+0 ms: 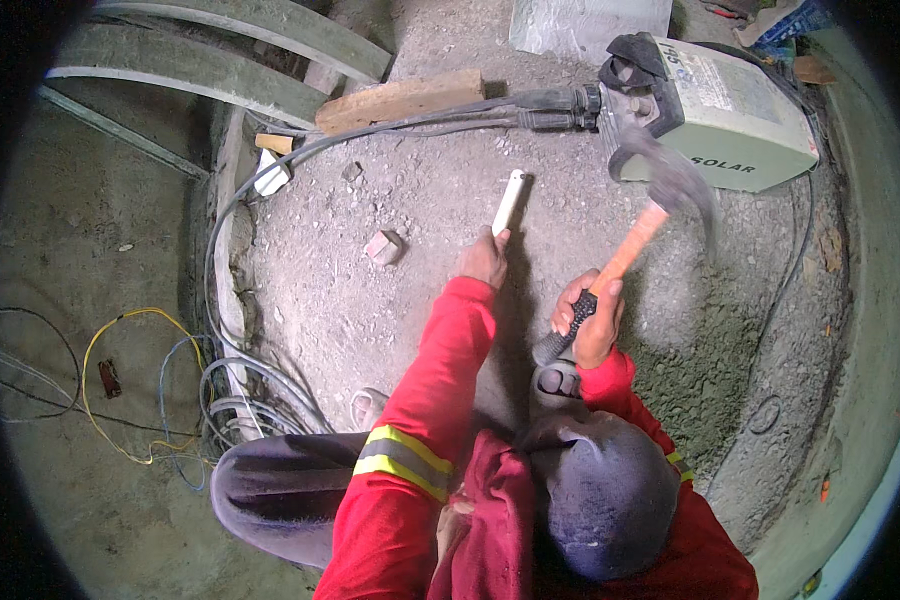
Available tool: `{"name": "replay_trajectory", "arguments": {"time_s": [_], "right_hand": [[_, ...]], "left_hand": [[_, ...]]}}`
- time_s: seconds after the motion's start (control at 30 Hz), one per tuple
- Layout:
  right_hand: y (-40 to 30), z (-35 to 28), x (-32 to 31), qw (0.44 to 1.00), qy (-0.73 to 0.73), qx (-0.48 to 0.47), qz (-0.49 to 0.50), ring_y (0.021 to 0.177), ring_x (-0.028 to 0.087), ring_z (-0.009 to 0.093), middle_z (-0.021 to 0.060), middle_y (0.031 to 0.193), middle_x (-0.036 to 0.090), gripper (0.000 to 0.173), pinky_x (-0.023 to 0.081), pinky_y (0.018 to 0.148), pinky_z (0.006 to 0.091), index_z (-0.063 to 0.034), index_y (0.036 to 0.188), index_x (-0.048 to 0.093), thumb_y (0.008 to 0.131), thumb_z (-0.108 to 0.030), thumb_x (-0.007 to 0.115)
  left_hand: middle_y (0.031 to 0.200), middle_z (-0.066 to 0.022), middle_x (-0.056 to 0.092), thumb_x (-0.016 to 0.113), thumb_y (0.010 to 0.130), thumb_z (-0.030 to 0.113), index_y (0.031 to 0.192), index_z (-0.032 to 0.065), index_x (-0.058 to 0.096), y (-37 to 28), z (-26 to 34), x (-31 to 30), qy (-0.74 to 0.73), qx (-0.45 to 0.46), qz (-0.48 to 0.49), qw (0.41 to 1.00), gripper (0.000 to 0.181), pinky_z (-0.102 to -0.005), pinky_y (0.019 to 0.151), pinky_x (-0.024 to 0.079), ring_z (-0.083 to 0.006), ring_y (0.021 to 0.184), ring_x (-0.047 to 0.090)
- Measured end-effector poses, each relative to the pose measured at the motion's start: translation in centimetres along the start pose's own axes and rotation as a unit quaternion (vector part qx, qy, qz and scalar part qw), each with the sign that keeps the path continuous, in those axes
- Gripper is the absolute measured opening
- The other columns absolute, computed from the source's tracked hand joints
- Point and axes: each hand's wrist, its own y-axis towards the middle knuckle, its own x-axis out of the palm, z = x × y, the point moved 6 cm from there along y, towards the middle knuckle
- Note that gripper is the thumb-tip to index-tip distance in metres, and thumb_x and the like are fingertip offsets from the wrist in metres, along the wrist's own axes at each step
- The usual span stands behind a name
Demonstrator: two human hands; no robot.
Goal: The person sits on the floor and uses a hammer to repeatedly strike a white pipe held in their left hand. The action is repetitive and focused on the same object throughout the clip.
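My left hand (484, 259) grips the near end of a short cream-white stick (508, 201). A small dark spot marks its far tip, and the stick points away from me just above or against the rough concrete floor (435, 322); I cannot tell which. To the right, my right hand (589, 322) is closed around the black grip of a claw hammer (630, 244) with an orange handle. The hammer head is motion-blurred, raised to the right of the stick and apart from it.
A pale green electrical machine (742, 120) stands at the far right, with thick black cables (412, 116) plugged in. Near the left ledge lie a wood block (397, 100) and a loose stone chunk (383, 247). Yellow and blue wires (94, 334) trail over the lower floor at left.
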Motion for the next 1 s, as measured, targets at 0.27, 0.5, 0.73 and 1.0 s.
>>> {"name": "replay_trajectory", "arguments": {"time_s": [0.27, 0.5, 0.73, 1.0], "right_hand": [[1.7, 8.3, -1.1, 0.939, -0.127, 0.318, 0.024, 0.032, 0.037, 0.013, 0.0029, 0.045, 0.039, 0.059, 0.032, 0.032, 0.0280, -0.0063, 0.070, 0.045, 0.082, -0.064, 0.043], [0.3, 3.2, -0.7, 0.982, -0.074, 0.172, 0.004, 0.034, 0.038, 0.012, 0.0031, 0.047, 0.039, 0.051, 0.034, 0.032, 0.0271, -0.0067, 0.073, 0.044, 0.090, -0.054, 0.037], [0.5, -2.2, 1.3, 0.997, -0.009, -0.069, -0.012, 0.041, 0.041, 0.013, 0.0045, 0.052, 0.040, 0.055, 0.036, 0.040, 0.0265, -0.0043, 0.076, 0.042, 0.089, -0.058, 0.035], [2.7, 5.3, -1.8, 0.946, -0.043, 0.318, 0.055, 0.033, 0.034, 0.012, 0.0013, 0.047, 0.037, 0.054, 0.031, 0.033, 0.0272, -0.0099, 0.071, 0.042, 0.085, -0.062, 0.038]], "left_hand": [[0.081, -0.0309, 0.057, 0.041, 0.092, 0.041, 0.095, 0.0005, 0.051, 0.7, -3.7, -0.5, -0.071, -0.033, 0.079, 0.994, 0.042, -0.0495, 0.066, 0.042, -0.0475, 0.083, 0.055], [0.074, -0.0285, 0.057, 0.039, 0.092, 0.039, 0.096, 0.0037, 0.047, -0.8, 1.3, -1.6, 0.058, 0.042, 0.004, 0.997, 0.037, -0.0549, 0.061, 0.040, -0.0481, 0.073, 0.055], [0.078, -0.0306, 0.057, 0.038, 0.092, 0.040, 0.093, 0.0025, 0.051, 0.8, 1.3, 0.5, -0.039, -0.016, 0.027, 0.999, 0.039, -0.0536, 0.065, 0.041, -0.0487, 0.079, 0.055], [0.081, -0.0299, 0.058, 0.038, 0.093, 0.041, 0.096, 0.0018, 0.056, 2.0, -0.6, 0.7, -0.098, 0.017, 0.049, 0.994, 0.043, -0.0516, 0.067, 0.041, -0.0479, 0.081, 0.055]]}}
